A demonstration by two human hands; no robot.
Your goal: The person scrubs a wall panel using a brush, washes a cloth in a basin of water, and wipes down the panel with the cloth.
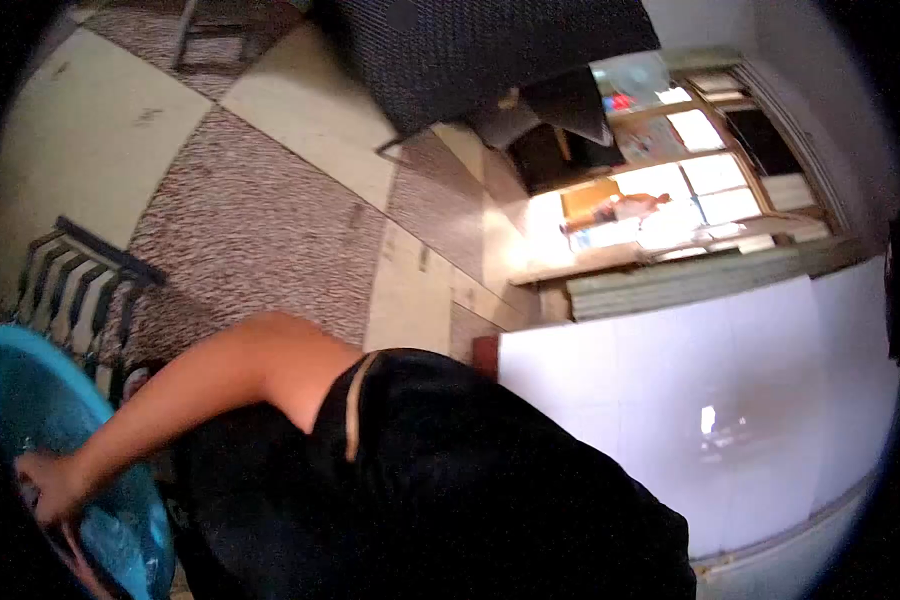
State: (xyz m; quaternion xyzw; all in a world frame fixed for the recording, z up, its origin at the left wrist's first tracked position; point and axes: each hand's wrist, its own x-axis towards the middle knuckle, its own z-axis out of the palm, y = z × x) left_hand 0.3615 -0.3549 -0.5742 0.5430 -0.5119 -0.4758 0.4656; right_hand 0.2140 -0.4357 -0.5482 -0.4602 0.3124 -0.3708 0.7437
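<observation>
The view is tipped onto its side. A turquoise basin [35, 365] stands at the lower left edge, with what looks like water and pale, glossy patches inside. My left hand [52, 487] reaches down into it, elbow bent and forearm across the rim. Its fingers look curled around something small and greyish that I cannot make out. Below it, a thin strip of skin, probably part of my right hand [85, 565], shows at the dark image edge; its fingers are hidden.
A dark slatted stool or rack [80, 275] stands beside the basin on the checkered tile floor [260, 230]. A black woven cover [490, 60] hangs at the top. White wall panels [660, 400] and a bright window or doorway [670, 190] lie to the right.
</observation>
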